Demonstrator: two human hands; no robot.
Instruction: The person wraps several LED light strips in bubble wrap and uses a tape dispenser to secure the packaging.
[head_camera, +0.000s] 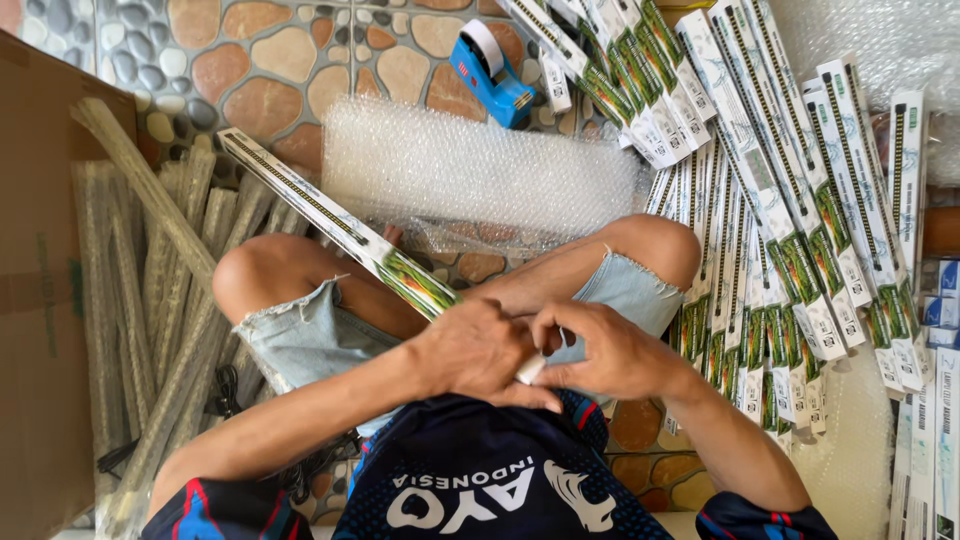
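Long box (330, 222): slim white cardboard, green-printed end, slanting toward upper left.
Left hand (475, 350): closed around its near end.
Right hand (600, 350): pinching the end flap.
Bubble wrap (480, 175): clear, dimpled sheet beyond the knees.
Stacked boxes (780, 200): fanned at right.

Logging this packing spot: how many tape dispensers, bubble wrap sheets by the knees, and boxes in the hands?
Blue tape dispenser: 1
Bubble wrap sheet: 1
Long box, held by left hand and right hand: 1
Total: 3

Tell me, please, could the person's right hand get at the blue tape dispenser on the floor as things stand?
Probably not freely: the right hand is pinching the end of the long box together with the left hand, and the tape dispenser lies beyond the knees and the bubble wrap.
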